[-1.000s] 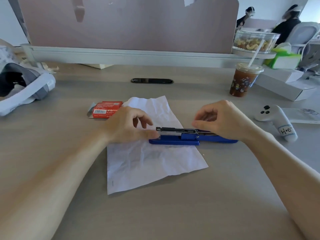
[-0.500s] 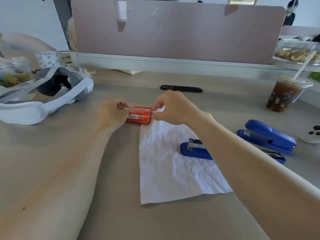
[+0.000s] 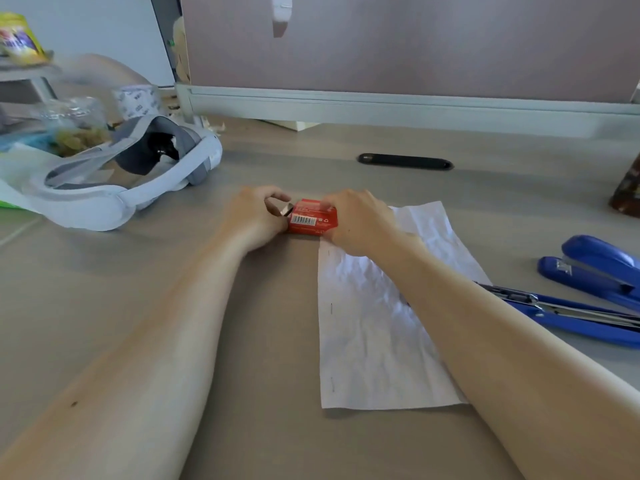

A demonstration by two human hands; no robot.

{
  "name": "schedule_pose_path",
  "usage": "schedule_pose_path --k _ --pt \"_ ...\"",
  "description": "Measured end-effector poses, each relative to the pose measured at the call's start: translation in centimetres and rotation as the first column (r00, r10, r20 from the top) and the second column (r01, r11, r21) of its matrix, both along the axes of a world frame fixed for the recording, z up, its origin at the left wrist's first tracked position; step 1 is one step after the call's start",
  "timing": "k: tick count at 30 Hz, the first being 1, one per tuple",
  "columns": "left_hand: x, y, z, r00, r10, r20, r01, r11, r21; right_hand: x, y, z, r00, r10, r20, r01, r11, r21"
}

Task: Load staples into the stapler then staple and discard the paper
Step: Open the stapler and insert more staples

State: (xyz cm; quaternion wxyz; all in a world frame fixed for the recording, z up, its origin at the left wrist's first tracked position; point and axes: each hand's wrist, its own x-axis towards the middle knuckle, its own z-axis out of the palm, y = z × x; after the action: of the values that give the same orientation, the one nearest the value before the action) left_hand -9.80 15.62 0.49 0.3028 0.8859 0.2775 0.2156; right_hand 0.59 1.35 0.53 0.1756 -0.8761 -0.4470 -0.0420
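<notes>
On a grey desk (image 3: 104, 289), both hands are clamped on a red staple box (image 3: 313, 220).
A creased white paper (image 3: 374, 341) lies flat beneath the right forearm; a white headset (image 3: 104, 199) sits well left; the blue stapler (image 3: 571, 313) lies swung open at the paper's right edge; the right hand (image 3: 360, 226) grips the box's right end; the left hand (image 3: 252, 216) pinches its open left flap; the box rests at the paper's far left corner.
</notes>
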Motion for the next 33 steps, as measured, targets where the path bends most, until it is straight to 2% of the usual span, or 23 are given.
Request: schedule_pose_path --k 4,8,14,20,23,25,28,33 --pt "0.3 -0.4 -0.1 0.997 -0.034 -0.063 0.040 0.994 0.098 0.1 -0.1 0.0 1.000 -0.001 0.013 0.001 1.000 -0.006" --pt "0.3 -0.4 -0.3 0.999 -0.008 -0.049 0.016 0.988 0.154 0.0 -0.2 0.0 1.000 -0.001 0.005 0.001 1.000 -0.002" --pt "0.4 0.1 -0.7 0.996 0.060 0.068 -0.067 0.992 0.105 -0.1 -0.5 0.1 1.000 0.003 -0.009 -0.003 1.000 0.011" --pt "0.1 -0.1 0.0 0.967 0.111 0.231 -0.104 0.994 -0.040 -0.3 -0.6 0.3 1.000 -0.015 -0.010 0.015 1.000 -0.011" --pt "0.0 -0.6 0.6 0.948 0.098 0.304 -0.069 0.992 -0.105 -0.5 -0.8 1.0 1.000 -0.019 -0.016 0.019 1.000 -0.007" --pt "0.0 -1.3 0.9 0.939 0.056 0.339 -0.013 0.992 -0.128 -0.5 -1.0 1.8 0.998 -0.034 -0.050 0.036 0.998 0.042" --pt "0.0 -2.7 1.7 0.918 0.026 0.395 0.052 0.981 -0.186 -0.4 -1.8 3.3 0.986 -0.041 -0.164 0.075 0.976 0.203" --pt "-0.3 -6.0 2.8 0.852 -0.121 0.509 0.304 0.906 -0.293 -0.7 -5.5 6.2 0.904 0.091 -0.417 0.092 0.912 0.400"
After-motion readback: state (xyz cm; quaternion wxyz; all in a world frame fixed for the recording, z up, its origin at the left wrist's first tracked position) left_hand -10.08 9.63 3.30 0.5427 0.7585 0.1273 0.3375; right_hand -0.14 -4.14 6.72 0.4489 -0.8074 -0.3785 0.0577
